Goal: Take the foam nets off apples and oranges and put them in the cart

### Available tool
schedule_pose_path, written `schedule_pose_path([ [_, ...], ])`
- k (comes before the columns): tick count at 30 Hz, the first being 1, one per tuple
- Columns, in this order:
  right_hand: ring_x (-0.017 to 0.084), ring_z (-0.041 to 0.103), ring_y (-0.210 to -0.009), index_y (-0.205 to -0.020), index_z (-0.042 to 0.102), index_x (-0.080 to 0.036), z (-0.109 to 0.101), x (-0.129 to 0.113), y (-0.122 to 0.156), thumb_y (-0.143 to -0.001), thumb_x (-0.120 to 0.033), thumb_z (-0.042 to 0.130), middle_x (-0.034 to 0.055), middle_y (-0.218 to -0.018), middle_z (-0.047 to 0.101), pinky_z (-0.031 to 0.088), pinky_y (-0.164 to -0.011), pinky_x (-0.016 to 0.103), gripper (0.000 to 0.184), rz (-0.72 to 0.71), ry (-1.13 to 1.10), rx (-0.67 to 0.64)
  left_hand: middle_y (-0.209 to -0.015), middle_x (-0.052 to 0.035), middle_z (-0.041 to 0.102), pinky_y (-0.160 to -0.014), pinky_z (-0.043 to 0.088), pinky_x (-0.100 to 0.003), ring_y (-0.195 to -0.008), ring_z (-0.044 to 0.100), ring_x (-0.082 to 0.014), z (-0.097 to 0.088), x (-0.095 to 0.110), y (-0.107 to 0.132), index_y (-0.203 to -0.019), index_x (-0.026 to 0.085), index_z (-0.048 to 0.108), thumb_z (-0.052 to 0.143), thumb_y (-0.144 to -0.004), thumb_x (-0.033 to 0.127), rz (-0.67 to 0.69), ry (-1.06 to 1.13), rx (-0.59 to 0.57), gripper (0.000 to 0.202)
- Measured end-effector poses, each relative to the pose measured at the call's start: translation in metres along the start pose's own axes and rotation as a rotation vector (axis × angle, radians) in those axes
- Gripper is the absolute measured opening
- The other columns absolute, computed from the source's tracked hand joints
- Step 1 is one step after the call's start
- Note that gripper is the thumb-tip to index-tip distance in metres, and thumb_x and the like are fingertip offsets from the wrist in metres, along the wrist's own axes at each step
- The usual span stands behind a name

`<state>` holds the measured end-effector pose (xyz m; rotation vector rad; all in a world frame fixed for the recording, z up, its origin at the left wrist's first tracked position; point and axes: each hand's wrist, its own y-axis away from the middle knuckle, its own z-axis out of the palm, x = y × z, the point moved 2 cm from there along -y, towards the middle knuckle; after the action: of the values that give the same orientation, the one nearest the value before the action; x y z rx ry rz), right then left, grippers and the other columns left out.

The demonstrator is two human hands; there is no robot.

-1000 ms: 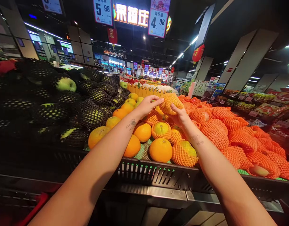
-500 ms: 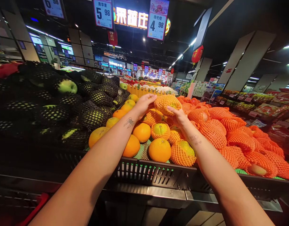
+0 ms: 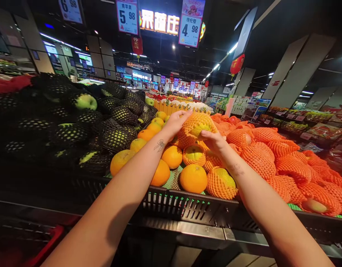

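Observation:
Both my hands are raised over a supermarket fruit bin. They hold one orange wrapped in an orange foam net. My left hand curls round its left side. Under its right side sits my right hand, fingers wrapped on the net. Below them lie several bare oranges and netted oranges on a green mat.
A black slotted crate wall fronts the bin. Left of the oranges is a heap of green apples in black nets. Right lies a pile of fruit in orange nets. Price signs hang overhead. A red basket edge shows bottom left.
The netted orange has turned a little between my hands, and my right hand has shifted lower under it. The camera has drifted slightly, so the whole display sits a bit further right.

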<state>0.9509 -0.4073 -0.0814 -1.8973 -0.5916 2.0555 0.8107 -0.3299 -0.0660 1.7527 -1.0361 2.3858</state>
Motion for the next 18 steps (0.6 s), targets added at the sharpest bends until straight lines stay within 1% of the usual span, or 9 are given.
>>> schedule_pose_path([
  [2, 0.026, 0.072, -0.097, -0.099, 0.07, -0.023, 0.0, 0.001, -0.001, -0.05, -0.053, 0.095, 0.0042, -0.103, 0.076, 0.059, -0.094, 0.042, 0.063, 0.043, 0.003, -0.008, -0.068, 0.0013, 0.059, -0.062, 0.042, -0.023, -0.06, 0.053, -0.01, -0.002, -0.002, -0.003, -0.079, 0.016, 0.057, 0.066, -0.098, 0.036, 0.02, -0.131, 0.061, 0.029],
  [4, 0.027, 0.07, -0.103, -0.101, 0.07, -0.023, -0.004, 0.002, -0.003, -0.054, -0.057, 0.094, 0.0057, -0.107, 0.076, 0.059, -0.095, 0.043, 0.063, 0.084, -0.011, 0.046, -0.067, 0.0018, 0.057, -0.062, 0.04, -0.024, -0.059, 0.051, -0.0106, -0.003, -0.003, -0.005, -0.083, 0.017, 0.056, 0.062, -0.1, 0.034, 0.036, -0.226, 0.075, 0.024],
  [6, 0.03, 0.068, -0.111, -0.106, 0.068, -0.025, -0.01, 0.001, -0.005, -0.057, -0.064, 0.09, 0.0057, -0.11, 0.075, 0.058, -0.095, 0.046, 0.066, 0.122, -0.032, 0.155, -0.081, -0.0012, 0.063, -0.069, 0.045, -0.026, -0.07, 0.057, -0.0129, -0.004, -0.002, -0.006, -0.092, 0.018, 0.057, 0.066, -0.098, 0.035, 0.124, -0.265, 0.033, 0.02],
  [7, 0.031, 0.067, -0.114, -0.109, 0.066, -0.027, -0.013, 0.0, -0.006, -0.058, -0.069, 0.087, 0.0054, -0.112, 0.075, 0.058, -0.095, 0.048, 0.069, 0.138, -0.042, 0.214, -0.095, -0.0042, 0.067, -0.076, 0.048, -0.028, -0.083, 0.062, -0.0152, -0.004, -0.001, -0.005, -0.099, 0.019, 0.059, 0.072, -0.093, 0.035, 0.192, -0.278, -0.01, 0.022],
  [9, 0.032, 0.065, -0.117, -0.114, 0.064, -0.029, -0.016, -0.002, -0.007, -0.06, -0.078, 0.079, 0.0056, -0.112, 0.074, 0.058, -0.093, 0.048, 0.075, 0.153, -0.047, 0.295, -0.129, -0.0098, 0.063, -0.09, 0.05, -0.034, -0.109, 0.061, -0.0221, -0.003, 0.002, -0.001, -0.115, 0.021, 0.061, 0.087, -0.078, 0.034, 0.3, -0.326, -0.114, 0.047],
  [11, 0.033, 0.065, -0.118, -0.12, 0.062, -0.029, -0.016, -0.006, -0.007, -0.063, -0.083, 0.071, 0.0067, -0.112, 0.073, 0.059, -0.09, 0.047, 0.079, 0.145, -0.031, 0.304, -0.15, -0.0127, 0.051, -0.101, 0.049, -0.041, -0.126, 0.055, -0.0292, -0.001, 0.002, 0.004, -0.13, 0.024, 0.06, 0.095, -0.063, 0.032, 0.331, -0.381, -0.229, 0.076],
  [13, 0.033, 0.065, -0.117, -0.124, 0.062, -0.029, -0.012, -0.008, -0.006, -0.067, -0.085, 0.068, 0.0078, -0.111, 0.072, 0.06, -0.086, 0.047, 0.08, 0.146, 0.001, 0.262, -0.154, -0.0138, 0.048, -0.111, 0.045, -0.046, -0.135, 0.052, -0.0324, 0.0, 0.002, 0.008, -0.136, 0.025, 0.059, 0.096, -0.057, 0.028, 0.35, -0.401, -0.319, 0.087],
  [15, 0.034, 0.065, -0.116, -0.124, 0.062, -0.028, -0.006, -0.009, -0.004, -0.068, -0.084, 0.068, 0.0089, -0.11, 0.071, 0.06, -0.084, 0.046, 0.079, 0.169, 0.037, 0.208, -0.152, -0.0135, 0.053, -0.118, 0.04, -0.046, -0.139, 0.051, -0.0326, 0.002, 0.002, 0.011, -0.138, 0.024, 0.058, 0.095, -0.058, 0.025, 0.383, -0.392, -0.381, 0.088],
  [18, 0.034, 0.064, -0.117, -0.125, 0.063, -0.028, -0.001, -0.01, -0.001, -0.069, -0.082, 0.072, 0.0103, -0.112, 0.071, 0.06, -0.084, 0.046, 0.079, 0.184, 0.08, 0.161, -0.141, -0.0118, 0.062, -0.116, 0.044, -0.045, -0.132, 0.058, -0.0325, 0.004, 0.001, 0.012, -0.139, 0.022, 0.057, 0.092, -0.059, 0.022, 0.368, -0.38, -0.398, 0.087],
])
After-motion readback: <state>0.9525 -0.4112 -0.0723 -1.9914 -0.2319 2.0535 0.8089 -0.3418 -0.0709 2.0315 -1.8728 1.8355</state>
